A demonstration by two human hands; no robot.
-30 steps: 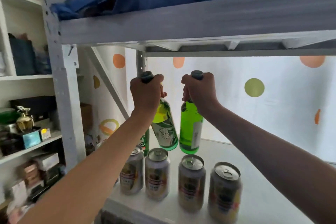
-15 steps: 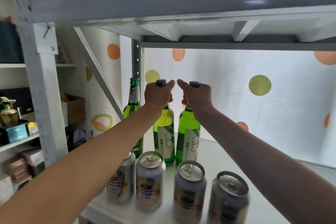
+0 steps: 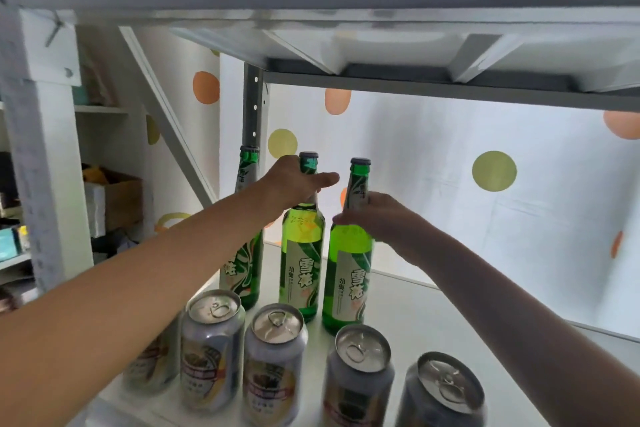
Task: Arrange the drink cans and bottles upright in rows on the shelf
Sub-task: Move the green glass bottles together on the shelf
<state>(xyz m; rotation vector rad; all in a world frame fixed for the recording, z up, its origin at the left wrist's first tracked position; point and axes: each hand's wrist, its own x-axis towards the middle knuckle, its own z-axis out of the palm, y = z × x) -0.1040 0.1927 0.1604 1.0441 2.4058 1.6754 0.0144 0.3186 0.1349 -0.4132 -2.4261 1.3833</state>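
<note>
Head view: left hand [image 3: 294,184] loose on mid bottle [image 3: 302,246] neck, right hand [image 3: 377,218] around right bottle's [image 3: 349,260] neck. Glass: heavy, slick, fragile; hold necks.

The white shelf [image 3: 433,315] holds drinks in two rows. At the back, three green bottles stand up straight, side by side: the left bottle [image 3: 242,263], the middle bottle [image 3: 301,253] and the right bottle [image 3: 348,270]. In front of them stands a row of silver cans [image 3: 275,360], tops up, near the front edge.
</note>
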